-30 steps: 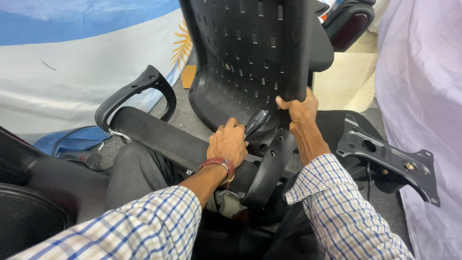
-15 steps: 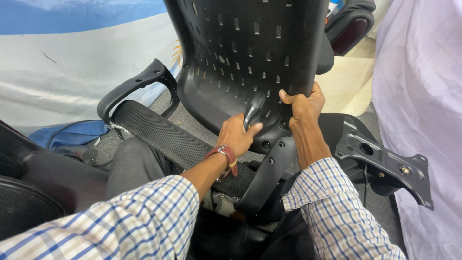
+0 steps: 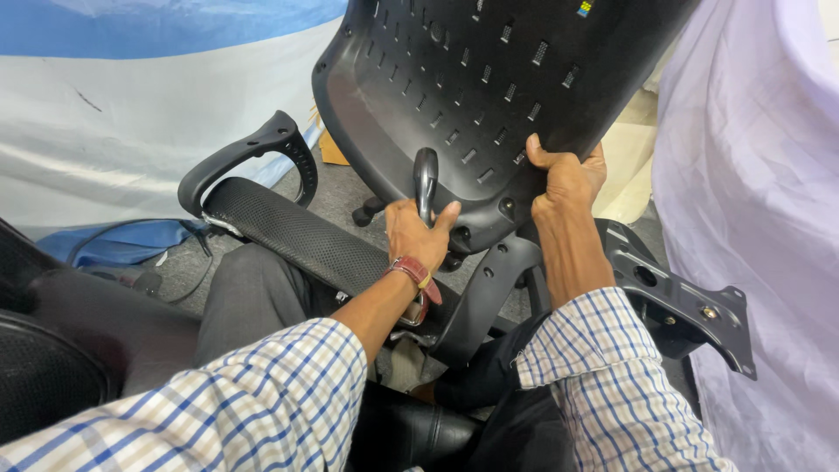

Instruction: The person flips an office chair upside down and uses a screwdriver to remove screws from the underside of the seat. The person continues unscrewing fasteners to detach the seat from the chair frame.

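Black plastic everywhere: a slotted chair back (image 3: 489, 96) is held tilted above the person's lap, its lower edge meeting a curved black support arm (image 3: 485, 293) that rises from below

Progress, as I judge it:
- chair is in pieces, not assembled; back and support arm sit together at the joint but I cannot tell whether any fastener is in
- a tool with a dark handle (image 3: 426, 179) stands upright at the lower edge of the back, so fastening seems to be the step in hand
- a metal mounting plate (image 3: 686, 301) lies loose to the right, not attached to anything visible
- an armrest loop (image 3: 249, 157) and a mesh panel (image 3: 297, 232) lie to the left, near the knee, apparently unfitted
- most of the assembly looks left to do

Hands:
- left hand (image 3: 418, 236) is wrapped around the base of the tool, fingers closed on it, just below the back's lower rim; a reddish strap sits at the wrist
- right hand (image 3: 566, 179) is clamped on the back's lower right edge, thumb on the face, fingers curled behind, steadying it

Position: the back is above and in front of both hands, touching the right; the tool touches the back between the two hands

White cloth (image 3: 760, 175) hangs at the right
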